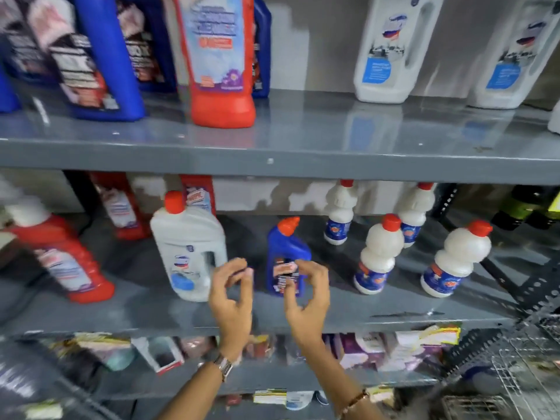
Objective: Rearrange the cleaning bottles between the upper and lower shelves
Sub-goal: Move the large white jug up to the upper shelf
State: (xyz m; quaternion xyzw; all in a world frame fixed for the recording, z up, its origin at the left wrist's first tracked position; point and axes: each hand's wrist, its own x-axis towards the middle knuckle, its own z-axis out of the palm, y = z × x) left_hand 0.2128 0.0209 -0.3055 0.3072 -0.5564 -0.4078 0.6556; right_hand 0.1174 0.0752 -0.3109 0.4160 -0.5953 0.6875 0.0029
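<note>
A small blue bottle (286, 253) with an orange angled cap stands on the lower shelf (394, 310). My right hand (306, 295) is in front of its label, fingers curled and apart, holding nothing. My left hand (231, 294) hovers between that bottle and a white handled jug (188, 247) with an orange cap, fingers also apart and empty. On the upper shelf (303, 147) stand blue bottles (106, 56), a red bottle (222, 62) and two large white jugs (394, 50).
The lower shelf also carries red bottles (69, 259) at the left and several small white bottles (378, 256) with red caps at the right. A shelf below holds packets (378, 350). A perforated metal upright (521, 286) and a wire rack (521, 377) stand at the right.
</note>
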